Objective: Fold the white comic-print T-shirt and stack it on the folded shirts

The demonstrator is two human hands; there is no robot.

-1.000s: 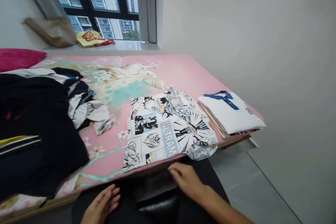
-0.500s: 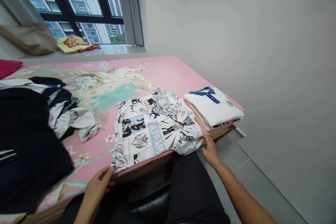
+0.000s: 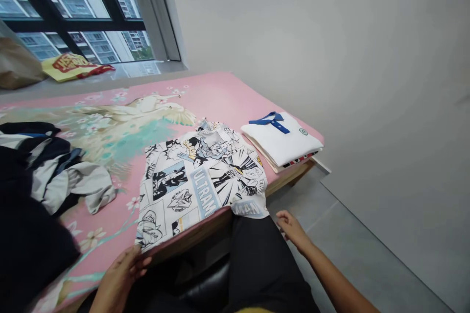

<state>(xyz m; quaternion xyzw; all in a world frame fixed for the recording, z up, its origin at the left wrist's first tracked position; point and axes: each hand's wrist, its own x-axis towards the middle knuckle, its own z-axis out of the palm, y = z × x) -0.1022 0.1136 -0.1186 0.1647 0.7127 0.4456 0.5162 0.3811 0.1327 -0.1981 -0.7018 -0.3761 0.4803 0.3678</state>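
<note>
A white T-shirt [image 3: 205, 181] with comic-style print lies spread at the near edge of the pink bed, one printed part hanging over that edge by my leg. My left hand [image 3: 119, 274] pinches its near left corner between thumb and fingers. Just off the overhanging part, my right hand [image 3: 293, 230] is in the air with loosely bent fingers and nothing in them. To the right, a folded white polo shirt [image 3: 290, 139] with a blue collar tops a small stack of folded clothes.
A heap of dark and grey clothes [image 3: 77, 176] covers the left of the pink bed sheet [image 3: 216, 93]. On the windowsill are a brown paper bag [image 3: 18, 66] and a yellow-red bag [image 3: 69, 66]. A wall [image 3: 312, 34] borders the right side.
My right hand has let go of the T-shirt and moved a little down, away from it. My left hand stays at its corner. The view has turned right.
</note>
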